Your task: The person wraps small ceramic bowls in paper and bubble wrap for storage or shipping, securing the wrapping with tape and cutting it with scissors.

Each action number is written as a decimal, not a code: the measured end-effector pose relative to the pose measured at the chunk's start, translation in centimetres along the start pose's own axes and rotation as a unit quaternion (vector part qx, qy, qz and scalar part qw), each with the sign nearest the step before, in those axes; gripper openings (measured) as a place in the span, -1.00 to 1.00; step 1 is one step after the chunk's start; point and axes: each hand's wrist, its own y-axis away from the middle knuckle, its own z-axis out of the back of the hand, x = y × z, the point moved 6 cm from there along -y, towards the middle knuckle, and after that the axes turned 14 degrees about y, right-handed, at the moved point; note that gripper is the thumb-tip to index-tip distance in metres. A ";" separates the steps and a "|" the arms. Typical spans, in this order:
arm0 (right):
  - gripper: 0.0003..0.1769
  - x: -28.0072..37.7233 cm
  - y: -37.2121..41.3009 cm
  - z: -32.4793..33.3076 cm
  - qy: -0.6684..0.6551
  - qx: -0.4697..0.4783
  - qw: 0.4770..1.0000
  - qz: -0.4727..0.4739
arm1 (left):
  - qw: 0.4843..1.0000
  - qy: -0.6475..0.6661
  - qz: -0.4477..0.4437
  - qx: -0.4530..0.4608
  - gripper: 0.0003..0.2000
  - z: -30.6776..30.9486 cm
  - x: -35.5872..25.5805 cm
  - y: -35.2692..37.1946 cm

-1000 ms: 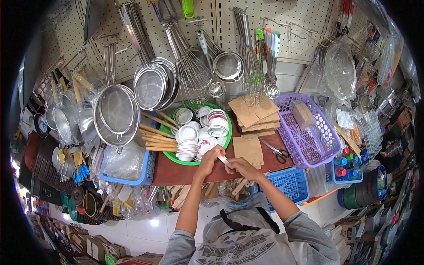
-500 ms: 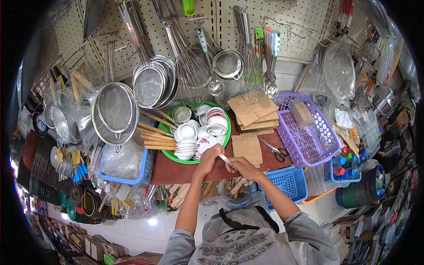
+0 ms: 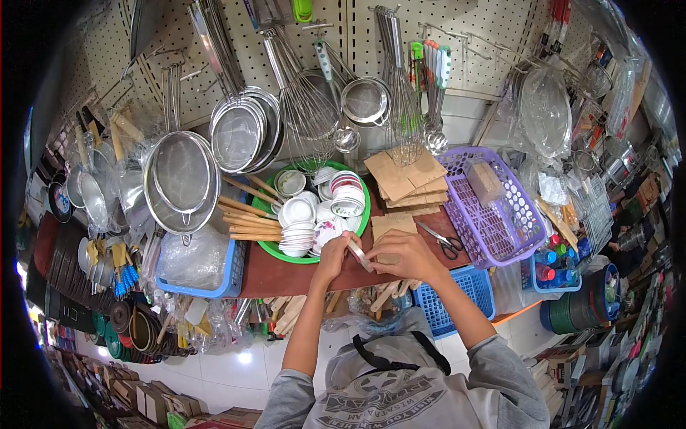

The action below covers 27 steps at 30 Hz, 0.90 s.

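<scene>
While left hand (image 3: 332, 256) pinches white strip (image 3: 359, 256), right hand (image 3: 409, 256) touching it, grip unclear: weak pinch may drop strip past near shelf (image 3: 279, 277) edge; left wrist may nudge bowl stack (image 3: 294, 242).

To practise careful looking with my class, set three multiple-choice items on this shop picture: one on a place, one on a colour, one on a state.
1. Where do the scissors lie? A hanging on the pegboard; B on the brown shelf beside the purple basket; C in a blue basket.
2. What colour is the tray holding the small white dishes? A red; B yellow; C green.
3. How is the white strip? A held in the fingers; B lying on the floor; C hanging from a hook.
Answers: 1 B, they rest flat on the wood by the basket's wall. 2 C, its rim shows green. 3 A, the left hand grips it, the right hand close beside.
</scene>
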 end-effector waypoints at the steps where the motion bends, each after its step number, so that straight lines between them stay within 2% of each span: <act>1: -0.80 0.2 -0.2 0.3 0.020 -0.008 1.000 0.011 | 1.000 -0.004 -0.002 0.000 -0.41 0.0 0.0 0.0; 5: -0.88 0.7 -0.7 1.1 0.085 -0.032 0.993 0.069 | 0.999 -0.006 0.053 0.010 -0.36 -0.3 -1.0 0.4; 8: -0.92 1.4 -1.2 1.5 0.142 -0.002 0.983 0.118 | 0.998 -0.032 0.057 0.014 -0.36 -0.1 -0.4 0.3; 14: -0.88 1.4 -1.6 0.7 0.180 0.039 0.970 0.157 | 0.999 -0.038 0.013 -0.002 -0.36 -0.2 -0.4 0.1; 17: -0.89 1.2 -2.0 0.5 0.184 0.057 0.968 0.158 | 0.996 -0.090 -0.014 0.003 -0.35 0.1 0.0 -0.1; 20: -0.92 1.2 -2.4 0.1 0.178 0.079 0.968 0.161 | 0.997 -0.067 0.039 -0.011 -0.34 -0.3 -1.2 0.4; 23: -0.92 1.2 -2.8 -0.1 0.180 0.097 0.967 0.152 | 0.991 -0.105 0.072 -0.029 -0.32 1.0 1.4 -0.1; 27: -0.88 0.9 -2.9 0.2 0.141 0.090 0.976 0.137 | 0.980 -0.164 0.101 -0.046 -0.32 1.5 2.0 -0.1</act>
